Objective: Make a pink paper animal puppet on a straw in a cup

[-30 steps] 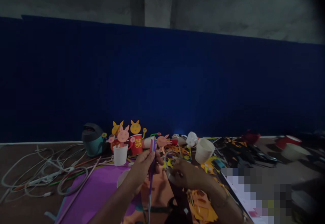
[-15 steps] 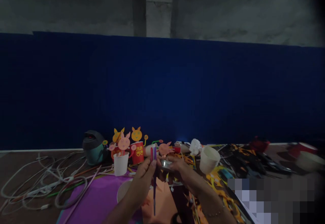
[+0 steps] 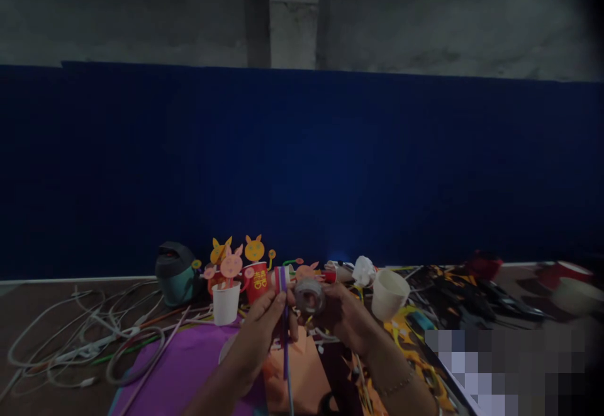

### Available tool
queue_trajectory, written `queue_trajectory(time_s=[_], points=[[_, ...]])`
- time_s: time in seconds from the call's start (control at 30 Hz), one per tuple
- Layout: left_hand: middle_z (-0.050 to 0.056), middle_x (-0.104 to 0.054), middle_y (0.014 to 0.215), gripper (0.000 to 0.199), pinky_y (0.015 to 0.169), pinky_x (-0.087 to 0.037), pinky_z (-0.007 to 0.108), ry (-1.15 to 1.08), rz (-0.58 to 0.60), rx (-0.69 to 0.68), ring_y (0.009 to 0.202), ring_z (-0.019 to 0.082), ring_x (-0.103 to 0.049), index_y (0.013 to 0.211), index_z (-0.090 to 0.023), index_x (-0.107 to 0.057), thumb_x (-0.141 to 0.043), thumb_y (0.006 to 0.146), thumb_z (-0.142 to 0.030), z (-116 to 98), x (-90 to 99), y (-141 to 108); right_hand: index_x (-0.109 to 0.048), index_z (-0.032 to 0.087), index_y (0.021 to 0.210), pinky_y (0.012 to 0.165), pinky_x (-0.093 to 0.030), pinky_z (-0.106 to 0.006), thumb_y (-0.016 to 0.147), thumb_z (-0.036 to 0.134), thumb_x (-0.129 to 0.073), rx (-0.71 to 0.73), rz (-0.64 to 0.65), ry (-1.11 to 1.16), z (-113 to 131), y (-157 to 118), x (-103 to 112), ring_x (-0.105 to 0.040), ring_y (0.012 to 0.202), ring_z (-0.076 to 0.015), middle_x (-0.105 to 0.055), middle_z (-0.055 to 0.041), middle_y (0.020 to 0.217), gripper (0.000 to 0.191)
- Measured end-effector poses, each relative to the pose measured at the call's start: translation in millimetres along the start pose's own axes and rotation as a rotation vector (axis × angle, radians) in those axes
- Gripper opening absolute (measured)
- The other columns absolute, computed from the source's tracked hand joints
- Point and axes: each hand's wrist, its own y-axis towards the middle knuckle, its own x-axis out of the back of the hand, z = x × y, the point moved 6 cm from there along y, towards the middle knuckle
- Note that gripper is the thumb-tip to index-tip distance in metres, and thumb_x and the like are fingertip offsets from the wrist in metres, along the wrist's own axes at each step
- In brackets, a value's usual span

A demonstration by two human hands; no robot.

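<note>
My left hand [image 3: 261,323] pinches a narrow purple strip [image 3: 285,340] between thumb and fingers. The strip stands upright, with a pinkish and white part at its top and a thin pale stem showing below. In my right hand [image 3: 348,316] is a roll of clear tape [image 3: 302,297], its round side turned toward me, close beside the strip. Whether a piece of tape runs between them I cannot tell. Beneath both hands lies orange paper [image 3: 302,378], next to purple paper [image 3: 189,372].
Behind my left hand stand a white paper cup [image 3: 226,306] with a pink paper cat and a red cup [image 3: 256,281] with an orange one. Tangled cables [image 3: 94,321] spread at left. A pale cup [image 3: 389,295] and yellow scraps [image 3: 401,334] lie at right.
My right hand has turned the tape roll from edge-on to face me. The purple strip has shifted slightly left, and its lower end shows a pale stem.
</note>
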Motion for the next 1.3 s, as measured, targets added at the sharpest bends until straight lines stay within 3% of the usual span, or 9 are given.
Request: queue_trajectory(time_s=[0.27,0.4,0.6,0.7,0.83,1.03,1.13,1.23,1.3], points=[[-0.001,-0.054,0.06,0.031,0.057,-0.041,0.023,0.364,0.138,-0.132,0.056,0.012,-0.051,0.08,-0.017,-0.055,-0.044,0.092,-0.043,-11,-7.3,-7,-0.066,0.012,0.083,0.042,-0.034,-0.02,0.073,0.032,-0.048,-0.113,-0.084,-0.302,-5,-4,12,-0.055,0.048,-0.0114,-0.065,-0.0035,0.063,0.029],[0.003,-0.059,0.077,0.032,0.077,-0.042,0.026,0.629,0.195,-0.273,0.077,0.015,-0.055,0.07,-0.018,-0.055,-0.044,0.093,-0.037,-24,-18.0,-15,-0.064,0.014,0.069,0.041,-0.035,-0.021,0.07,0.026,-0.05,-0.185,-0.033,-0.446,-8,-3,15,-0.054,0.043,-0.0103,-0.062,-0.0016,0.057,0.019],[-0.001,-0.055,0.059,0.034,0.055,-0.038,0.023,0.37,0.19,-0.058,0.054,0.012,-0.051,0.081,-0.018,-0.053,-0.041,0.092,-0.047,-12,-11.9,-8,-0.064,0.013,0.085,0.053,-0.047,-0.025,0.072,0.031,-0.047,-0.096,-0.004,-0.161,-3,-5,4,-0.066,0.058,-0.0179,-0.067,-0.0054,0.069,0.028],[-0.001,-0.055,0.056,0.034,0.056,-0.037,0.023,0.331,0.195,-0.033,0.054,0.012,-0.051,0.081,-0.017,-0.052,-0.042,0.091,-0.048,-11,-9.9,-7,-0.064,0.012,0.09,0.062,-0.05,-0.028,0.074,0.034,-0.047,-0.075,0.055,-0.04,-3,-4,-3,-0.067,0.065,-0.0189,-0.069,-0.0076,0.077,0.032],[-0.001,-0.053,0.059,0.033,0.061,-0.04,0.024,0.509,0.134,-0.147,0.058,0.013,-0.05,0.078,-0.018,-0.054,-0.039,0.093,-0.043,-22,-11.0,-11,-0.064,0.013,0.092,0.062,-0.051,-0.03,0.077,0.037,-0.045,-0.097,-0.002,-0.092,-6,-4,1,-0.066,0.064,-0.0186,-0.069,-0.0082,0.079,0.034],[0.006,-0.059,0.1,0.025,0.091,-0.039,0.029,0.768,0.234,-0.388,0.097,0.019,-0.052,0.086,-0.02,-0.059,-0.038,0.095,-0.03,-34,-25.5,-19,-0.063,0.015,0.07,0.042,-0.039,-0.019,0.07,0.023,-0.051,-0.078,-0.091,-0.521,-4,-6,9,-0.056,0.046,-0.0101,-0.066,-0.0017,0.067,0.014],[0.004,-0.06,0.086,0.026,0.083,-0.043,0.027,0.732,0.209,-0.328,0.083,0.017,-0.055,0.084,-0.02,-0.058,-0.038,0.095,-0.032,-33,-22.6,-18,-0.061,0.015,0.066,0.045,-0.043,-0.022,0.066,0.024,-0.05,-0.084,-0.074,-0.414,-4,-4,12,-0.057,0.047,-0.0116,-0.064,-0.0014,0.061,0.014],[0.0,-0.054,0.065,0.029,0.066,-0.045,0.024,0.637,0.165,-0.221,0.061,0.014,-0.052,0.08,-0.019,-0.056,-0.037,0.095,-0.035,-30,-17.1,-17,-0.061,0.014,0.077,0.052,-0.046,-0.024,0.069,0.032,-0.049,-0.045,-0.02,-0.169,-2,-2,9,-0.064,0.054,-0.0157,-0.066,-0.0038,0.065,0.023],[0.0,-0.054,0.066,0.031,0.061,-0.044,0.024,0.598,0.193,-0.194,0.057,0.012,-0.051,0.079,-0.018,-0.056,-0.037,0.095,-0.036,-28,-18.0,-16,-0.061,0.014,0.083,0.056,-0.046,-0.025,0.071,0.034,-0.048,-0.018,0.017,-0.056,0,-2,5,-0.065,0.06,-0.0169,-0.067,-0.0055,0.069,0.027]])
